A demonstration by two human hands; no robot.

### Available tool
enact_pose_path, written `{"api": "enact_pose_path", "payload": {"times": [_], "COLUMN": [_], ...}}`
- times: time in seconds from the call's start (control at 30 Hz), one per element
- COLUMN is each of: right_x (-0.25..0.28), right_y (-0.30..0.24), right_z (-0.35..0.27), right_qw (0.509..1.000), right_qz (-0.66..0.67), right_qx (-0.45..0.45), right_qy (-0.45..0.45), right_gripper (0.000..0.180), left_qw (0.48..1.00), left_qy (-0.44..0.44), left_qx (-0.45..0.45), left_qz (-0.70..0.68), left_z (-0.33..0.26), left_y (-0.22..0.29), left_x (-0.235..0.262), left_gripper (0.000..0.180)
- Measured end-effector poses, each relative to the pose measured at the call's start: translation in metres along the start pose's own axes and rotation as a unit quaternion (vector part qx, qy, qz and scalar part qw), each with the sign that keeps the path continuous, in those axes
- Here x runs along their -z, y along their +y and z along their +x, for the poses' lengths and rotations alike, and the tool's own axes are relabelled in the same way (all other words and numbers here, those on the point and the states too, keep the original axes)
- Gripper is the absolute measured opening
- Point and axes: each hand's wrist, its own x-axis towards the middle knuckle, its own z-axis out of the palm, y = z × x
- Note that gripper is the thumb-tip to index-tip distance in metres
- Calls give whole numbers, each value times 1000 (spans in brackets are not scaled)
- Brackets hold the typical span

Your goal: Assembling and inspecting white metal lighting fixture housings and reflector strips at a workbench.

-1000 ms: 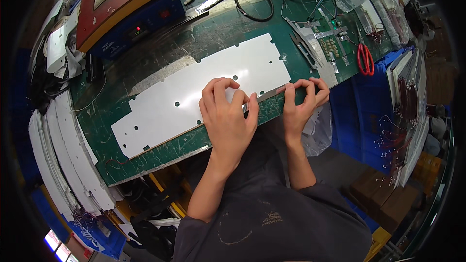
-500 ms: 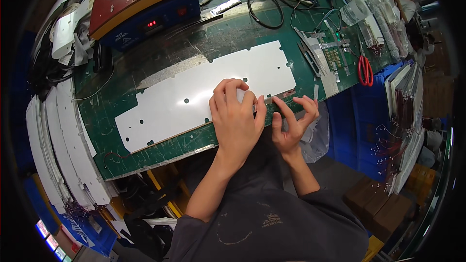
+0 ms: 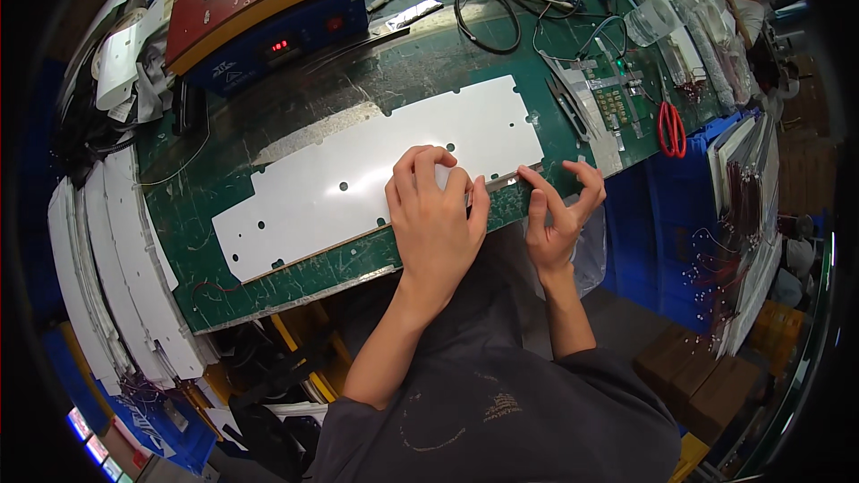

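On the scuffed green workbench (image 3: 179,215) lies a flat, glossy white perforated panel (image 3: 300,206), apparently steadied by the curled left hand (image 3: 435,219), grip indeterminable; the right hand (image 3: 555,231), fingers parted, reaches its near edge.

This looks like an electronics assembly workshop: a scratched green bench (image 3: 179,225) carries a circuit board (image 3: 614,105), tweezers (image 3: 567,109), red-handled scissors (image 3: 674,130) and a blue machine (image 3: 237,64) with a lit digital display (image 3: 280,46), and wired panels (image 3: 761,224) stand at the right.
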Motion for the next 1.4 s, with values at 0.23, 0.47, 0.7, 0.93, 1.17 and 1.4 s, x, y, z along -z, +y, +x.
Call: {"api": "enact_pose_path", "payload": {"times": [0.23, 0.47, 0.7, 0.93, 1.17, 1.4], "right_x": [-2, 0, 1, -1, -7, -23], "right_y": [11, -4, -10, -14, -54, -141], "right_z": [4, 9, 6, 8, 19, 24], "right_qw": [999, 999, 998, 999, 999, 921], "right_qz": [16, 27, 49, 41, 37, 279], "right_qx": [-3, 17, 41, 30, 19, 143], "right_qy": [33, 20, -17, -17, -34, -231], "right_gripper": [30, 32, 32, 31, 28, 27], "left_qw": [1000, 1000, 996, 938, 783, 356], "left_qy": [0, -10, -62, -91, 179, 396], "left_qx": [1, -15, -17, 106, 135, -44], "left_qz": [2, 6, -64, -317, -580, -845], "left_z": [-2, -2, -13, -50, -122, -125], "left_y": [0, 1, -13, -52, -139, -161], "left_x": [0, 10, 41, 121, 208, 259], "left_gripper": [16, 14, 11, 11, 13, 15]}}
